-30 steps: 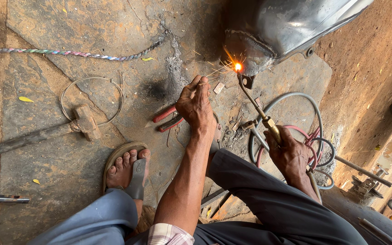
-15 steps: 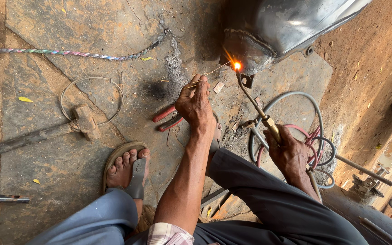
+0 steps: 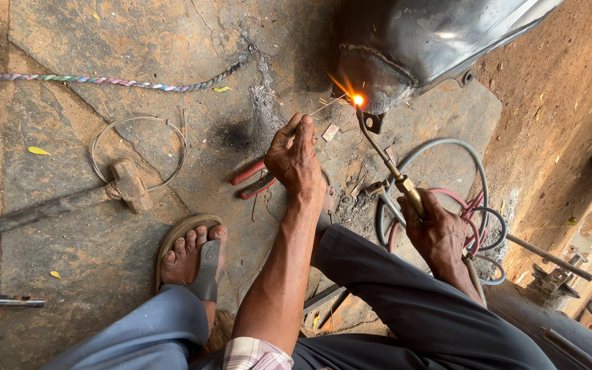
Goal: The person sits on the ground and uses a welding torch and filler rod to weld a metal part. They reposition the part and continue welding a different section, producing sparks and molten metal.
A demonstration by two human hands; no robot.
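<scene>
Left hand (image 3: 296,156) pinched on thin filler rod (image 3: 327,105), right hand (image 3: 436,229) clamped around torch (image 3: 385,161), hoses (image 3: 477,205) half hidden.

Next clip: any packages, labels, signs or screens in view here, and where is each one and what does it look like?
None: no package, label, sign or screen shows in this view.
What is there: bare stone floor, a shiny metal tank, the left hand feeding a thin rod, the right hand holding a torch, red-handled pliers, a hammer and hoses.
</scene>
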